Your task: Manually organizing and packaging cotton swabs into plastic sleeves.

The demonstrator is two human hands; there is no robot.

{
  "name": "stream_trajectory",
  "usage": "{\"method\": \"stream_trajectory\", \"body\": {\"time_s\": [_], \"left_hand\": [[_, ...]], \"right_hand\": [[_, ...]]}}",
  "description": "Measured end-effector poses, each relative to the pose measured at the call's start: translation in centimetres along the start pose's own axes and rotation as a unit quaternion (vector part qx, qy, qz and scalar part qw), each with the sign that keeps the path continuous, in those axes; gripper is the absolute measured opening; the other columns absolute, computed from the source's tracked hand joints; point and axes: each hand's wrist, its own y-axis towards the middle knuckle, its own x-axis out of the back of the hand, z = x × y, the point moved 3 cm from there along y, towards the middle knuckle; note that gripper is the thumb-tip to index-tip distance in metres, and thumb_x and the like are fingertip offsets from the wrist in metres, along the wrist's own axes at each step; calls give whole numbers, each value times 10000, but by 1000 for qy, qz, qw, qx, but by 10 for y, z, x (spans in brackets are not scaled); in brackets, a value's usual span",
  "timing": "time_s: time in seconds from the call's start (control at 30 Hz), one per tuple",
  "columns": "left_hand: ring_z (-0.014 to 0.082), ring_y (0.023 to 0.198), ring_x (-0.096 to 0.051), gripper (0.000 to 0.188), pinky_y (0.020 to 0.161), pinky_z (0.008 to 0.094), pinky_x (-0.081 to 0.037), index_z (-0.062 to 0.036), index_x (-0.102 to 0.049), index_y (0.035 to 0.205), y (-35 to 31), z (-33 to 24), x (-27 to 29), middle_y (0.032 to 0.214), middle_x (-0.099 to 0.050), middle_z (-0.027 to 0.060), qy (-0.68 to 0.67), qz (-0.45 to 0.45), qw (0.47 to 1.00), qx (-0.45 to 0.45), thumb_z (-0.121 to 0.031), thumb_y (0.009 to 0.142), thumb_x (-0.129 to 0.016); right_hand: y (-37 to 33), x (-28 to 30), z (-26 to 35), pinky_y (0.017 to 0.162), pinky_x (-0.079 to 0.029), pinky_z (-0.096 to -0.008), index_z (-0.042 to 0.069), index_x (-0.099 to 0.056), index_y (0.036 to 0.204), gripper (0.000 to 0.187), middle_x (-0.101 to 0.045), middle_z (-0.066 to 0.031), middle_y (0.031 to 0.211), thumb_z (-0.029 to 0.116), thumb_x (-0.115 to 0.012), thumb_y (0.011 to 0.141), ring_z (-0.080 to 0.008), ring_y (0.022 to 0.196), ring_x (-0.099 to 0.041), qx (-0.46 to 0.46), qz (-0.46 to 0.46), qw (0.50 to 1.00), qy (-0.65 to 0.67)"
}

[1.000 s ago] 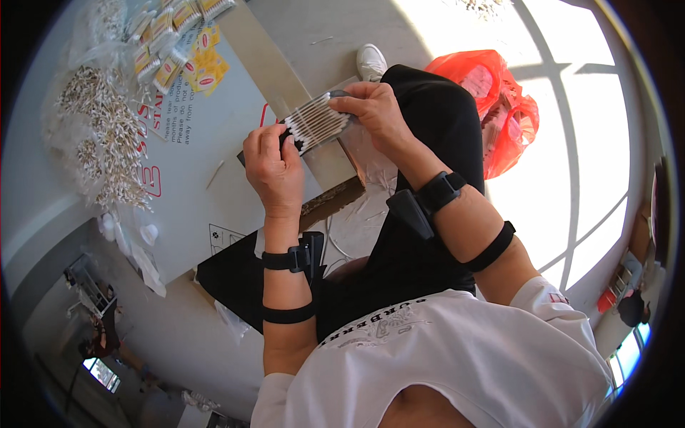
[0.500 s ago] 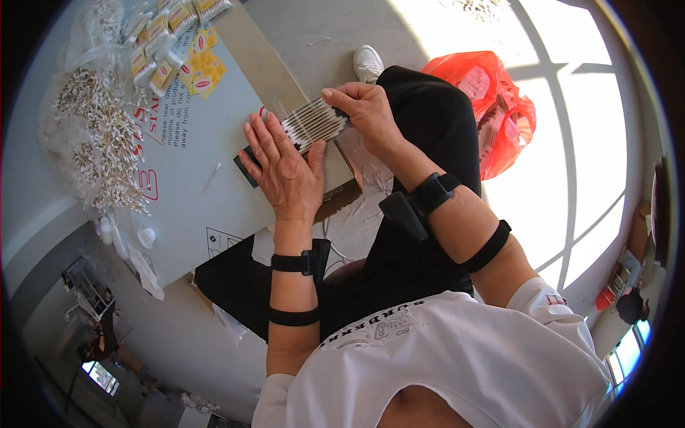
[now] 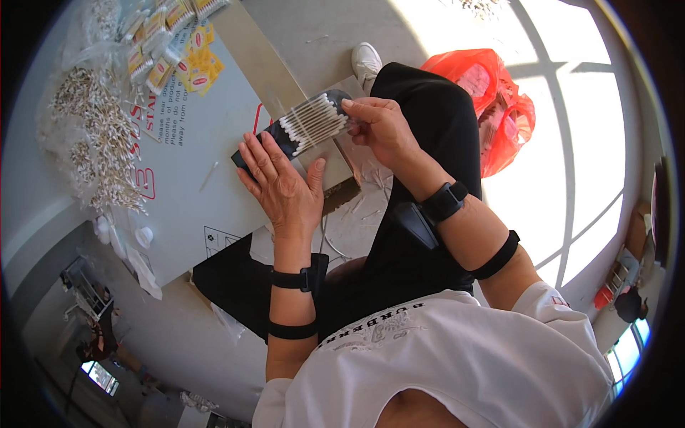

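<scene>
A row of white cotton swabs (image 3: 314, 123) lies side by side on a dark flat strip (image 3: 282, 142) at the edge of the cardboard-topped surface. My left hand (image 3: 283, 184) rests flat over the strip's near-left end, its fingers stretched out and the thumb apart. At the other end of the row, my right hand (image 3: 385, 130) has thumb and fingers pinched together, close to the swab tips. What looks like thin clear film shows around those fingers, but the pinched edge is too small to make out surely.
Loose swabs spill from a clear bag (image 3: 100, 135) at the left. Packed swab bundles (image 3: 158, 43) and yellow labels (image 3: 203, 68) lie at the far left. A red plastic bag (image 3: 492, 107) stands on the floor to the right, beyond my leg.
My right hand has drawn a little right and its fingers have curled more. More of the swab row and dark strip shows. My left hand stays nearly in place.
</scene>
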Motion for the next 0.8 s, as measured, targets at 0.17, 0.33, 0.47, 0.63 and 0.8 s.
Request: {"method": "stream_trajectory", "body": {"time_s": [0.17, 0.33, 0.47, 0.63, 0.8], "left_hand": [[400, 1486, -57, 930, 1164, 572, -37, 51, -152, 1514, -8, -16, -3, 1591, -93, 260, -3, 6, 1000, -5, -637, 939, -402], [398, 1486, -60, 932, 1166, 567, -42, 49, -162, 1513, -9, -22, -2, 1591, -100, 257, -49, -10, 999, -7, -654, 939, -375], [391, 1483, -92, 897, 1170, 553, -70, 10, -161, 1527, 0, -24, 7, 1592, -123, 235, -51, -52, 996, -42, -602, 937, -448], [369, 1485, -123, 885, 1170, 558, -82, -11, -166, 1532, 10, -32, -1, 1593, -157, 214, -36, 7, 996, -84, -535, 919, -528], [356, 1485, -138, 872, 1171, 560, -87, -16, -153, 1536, 9, -33, -1, 1593, -167, 205, -45, 1, 996, -78, -476, 916, -558]], "right_hand": [[-7, -1, -2, 477, -382, -196, 27, -692, 773, 179, -595, -1, 662, 168, -734, 875, -60, 536, -492, 14, -6, 1000, -19], [-8, -4, -2, 465, -362, -191, 25, -674, 736, 203, -562, 7, 629, 164, -748, 864, -59, 525, -479, 20, -15, 999, -25], [-8, -4, 0, 463, -345, -193, 33, -673, 723, 191, -555, 13, 614, 150, -762, 845, -54, 520, -471, 32, -29, 998, -46], [-2, -7, -1, 492, -396, -231, -10, -699, 749, 110, -623, -34, 625, 61, -773, 788, -74, 540, -526, 111, -32, 989, -94], [-2, -20, 3, 488, -335, -215, 36, -688, 709, 144, -554, 28, 583, 99, -779, 801, -50, 517, -454, 121, -27, 987, -102]]}}
